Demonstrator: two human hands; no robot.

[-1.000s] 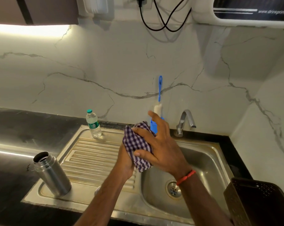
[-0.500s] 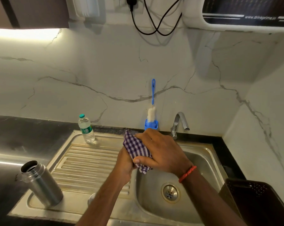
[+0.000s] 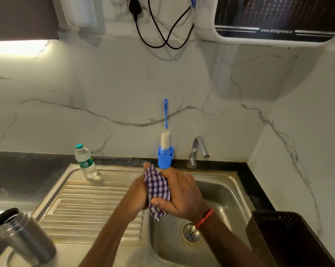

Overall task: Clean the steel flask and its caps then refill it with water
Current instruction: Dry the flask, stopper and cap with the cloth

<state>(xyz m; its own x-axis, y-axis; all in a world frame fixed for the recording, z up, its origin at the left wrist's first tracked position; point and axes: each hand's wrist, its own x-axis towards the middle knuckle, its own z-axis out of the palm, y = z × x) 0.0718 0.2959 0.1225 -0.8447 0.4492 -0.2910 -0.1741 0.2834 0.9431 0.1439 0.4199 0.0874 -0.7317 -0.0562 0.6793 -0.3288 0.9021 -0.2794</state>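
Both grips are full: the left hand and right hand curl round a bunched checked cloth over the sink (whether a cap sits inside is hidden). The steel flask stands open at the near left corner of the drainboard, well apart from the hands. Any wet cap could slip from the cloth and drop into the sink.

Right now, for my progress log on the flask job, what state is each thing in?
steel flask: uncapped, standing.
plastic bottle: capped, upright.
tap: not running.
checked cloth: bunched between both hands.
left hand: grips the checked cloth.
right hand: grips the checked cloth.
bottle brush: upright in its blue holder.
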